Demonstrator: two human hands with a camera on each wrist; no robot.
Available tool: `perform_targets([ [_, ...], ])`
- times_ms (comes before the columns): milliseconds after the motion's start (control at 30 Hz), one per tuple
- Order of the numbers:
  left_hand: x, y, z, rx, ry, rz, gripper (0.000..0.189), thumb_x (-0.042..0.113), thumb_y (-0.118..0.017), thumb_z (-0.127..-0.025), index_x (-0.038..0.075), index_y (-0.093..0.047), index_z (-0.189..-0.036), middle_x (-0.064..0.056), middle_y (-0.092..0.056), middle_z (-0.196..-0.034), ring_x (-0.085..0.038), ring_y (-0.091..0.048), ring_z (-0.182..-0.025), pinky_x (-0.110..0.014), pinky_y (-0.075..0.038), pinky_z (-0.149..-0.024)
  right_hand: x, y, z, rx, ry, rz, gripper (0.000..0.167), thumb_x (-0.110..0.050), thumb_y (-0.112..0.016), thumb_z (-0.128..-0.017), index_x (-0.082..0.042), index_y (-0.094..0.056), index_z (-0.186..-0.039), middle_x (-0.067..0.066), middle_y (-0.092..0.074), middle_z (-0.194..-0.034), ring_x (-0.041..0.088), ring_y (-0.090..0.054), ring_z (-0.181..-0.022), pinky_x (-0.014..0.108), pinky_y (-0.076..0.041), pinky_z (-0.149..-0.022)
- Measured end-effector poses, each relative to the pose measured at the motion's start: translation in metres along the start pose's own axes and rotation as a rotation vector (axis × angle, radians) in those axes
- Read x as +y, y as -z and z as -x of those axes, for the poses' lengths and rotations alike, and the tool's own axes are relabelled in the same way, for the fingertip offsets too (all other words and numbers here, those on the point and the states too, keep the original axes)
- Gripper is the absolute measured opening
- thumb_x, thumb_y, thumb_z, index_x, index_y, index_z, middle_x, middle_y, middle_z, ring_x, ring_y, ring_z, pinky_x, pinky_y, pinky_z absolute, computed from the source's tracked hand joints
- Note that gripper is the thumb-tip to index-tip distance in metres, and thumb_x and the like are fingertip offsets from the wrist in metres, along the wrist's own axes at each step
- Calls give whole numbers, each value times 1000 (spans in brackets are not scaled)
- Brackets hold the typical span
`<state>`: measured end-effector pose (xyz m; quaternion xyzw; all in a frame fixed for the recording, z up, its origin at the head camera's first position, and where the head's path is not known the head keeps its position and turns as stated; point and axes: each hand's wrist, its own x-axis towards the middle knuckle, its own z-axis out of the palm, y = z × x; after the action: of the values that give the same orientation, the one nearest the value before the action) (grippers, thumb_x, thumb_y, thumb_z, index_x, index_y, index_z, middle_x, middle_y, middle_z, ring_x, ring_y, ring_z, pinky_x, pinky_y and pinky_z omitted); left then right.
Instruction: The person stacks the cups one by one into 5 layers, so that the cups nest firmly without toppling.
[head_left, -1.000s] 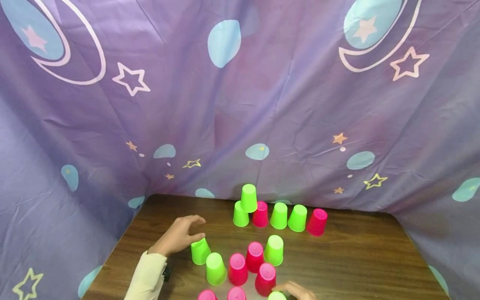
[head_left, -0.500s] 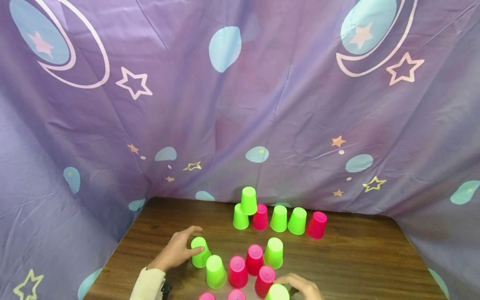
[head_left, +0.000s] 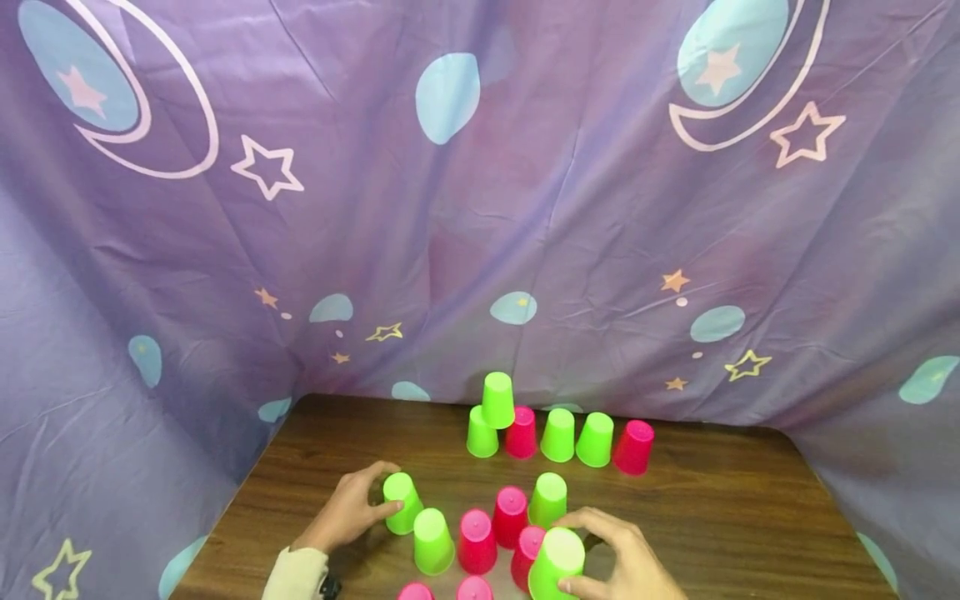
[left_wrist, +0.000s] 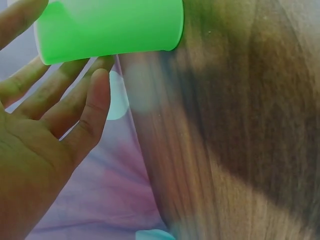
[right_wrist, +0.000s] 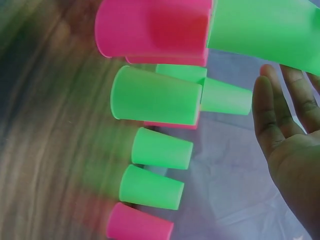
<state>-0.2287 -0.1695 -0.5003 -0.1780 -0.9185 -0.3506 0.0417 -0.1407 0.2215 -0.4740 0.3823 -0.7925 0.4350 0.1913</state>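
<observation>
My left hand (head_left: 352,506) has its thumb and fingers around an upside-down green cup (head_left: 400,510) at the left end of a row; the left wrist view shows its lower fingers loosely bent beside the green cup (left_wrist: 110,27). With my right hand (head_left: 626,558) I hold another green cup (head_left: 553,565) by its sides, base up. It is raised, its rim near base height of a pink cup (right_wrist: 155,27) in the right wrist view. In the head view it partly covers a pink cup (head_left: 527,550). Beside these stand a green cup (head_left: 432,546) and pink cups (head_left: 476,546).
A back row on the wooden table (head_left: 712,517) has green and pink cups (head_left: 633,448); one green cup (head_left: 497,400) rests atop two at its left end. Another green cup (head_left: 549,500) stands mid-table. More pink cups (head_left: 475,589) show at the lower edge. A patterned purple cloth (head_left: 585,208) hangs behind.
My right hand has come up into view, raising the green cup beside the front pink cup. My left hand has lowered from above the left green cup to around its sides.
</observation>
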Motion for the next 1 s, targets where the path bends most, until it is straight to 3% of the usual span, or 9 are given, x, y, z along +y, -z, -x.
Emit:
perform_targets([
  [233,-1,0,1,2,40,21,42,21,-82,-82,9,-66,-119,-6,-73,-115,-30,-67,-110,-55,-51,-98,-4,6,-13,-8,-13,19,54,-12,-90,-68,-14,-66,-117,-5,-71,-101,3,-63,-86,19,-51,-71],
  [400,0,-1,2,8,66,11,41,23,-83,-81,11,-68,-117,-6,-74,-116,-36,-64,-115,-63,-45,-103,-1,12,-22,40,-53,-20,54,-7,-90,-70,-11,-65,-118,-1,-72,-104,2,-64,-88,19,-52,-73],
  [600,2,-3,1,22,64,20,40,23,-83,-80,12,-68,-116,-5,-74,-115,-36,-65,-114,-62,-46,-103,3,24,-36,96,-153,-42,50,-4,-88,-72,-11,-67,-117,1,-73,-104,0,-65,-90,21,-55,-72],
  [800,0,-2,1,9,37,35,39,22,-82,-82,10,-68,-116,-7,-74,-115,-34,-67,-114,-57,-50,-101,13,32,-52,103,-207,67,46,-10,-90,-71,-16,-70,-112,-1,-74,-103,-2,-64,-93,18,-52,-79],
  [1000,0,-1,1,6,39,39,38,22,-82,-82,11,-68,-116,-8,-74,-116,-36,-66,-115,-61,-48,-102,26,39,-70,77,-274,117,45,-12,-89,-72,-15,-69,-111,0,-72,-103,-2,-61,-86,24,-56,-71],
])
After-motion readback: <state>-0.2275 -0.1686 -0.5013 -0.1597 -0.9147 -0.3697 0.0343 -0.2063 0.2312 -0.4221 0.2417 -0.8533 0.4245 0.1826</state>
